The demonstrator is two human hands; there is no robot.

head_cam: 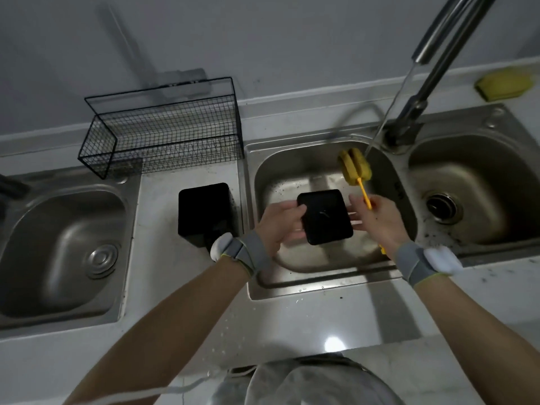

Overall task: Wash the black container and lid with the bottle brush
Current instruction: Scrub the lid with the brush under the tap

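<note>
I have both hands over the middle sink basin (pixel 292 171). My left hand (pixel 280 226) has its grip clamped on the left edge of the black lid (pixel 325 216), fingers curled under and thumb on top, holding it flat and tilted slightly above the basin. My right hand (pixel 377 220) touches the lid's right edge with its fingertips while its grip is also closed around the thin yellow handle of the bottle brush (pixel 355 167); the yellow sponge head points up and away from me, right at the stream of water (pixel 391 103) falling from the faucet (pixel 432 71). The black container (pixel 204 213) stands on the desk (pixel 292 320) just left of the basin, between it and the left sink (pixel 61 244), apart from both hands. A black wire basket (pixel 163 127) sits behind the container against the wall. The right basin (pixel 467 188) shows its drain, with dark specks on the rim near it. A yellow sponge (pixel 504 84) lies on the back ledge at the far right. Grey wristbands (pixel 248 252) wrap both my wrists.
</note>
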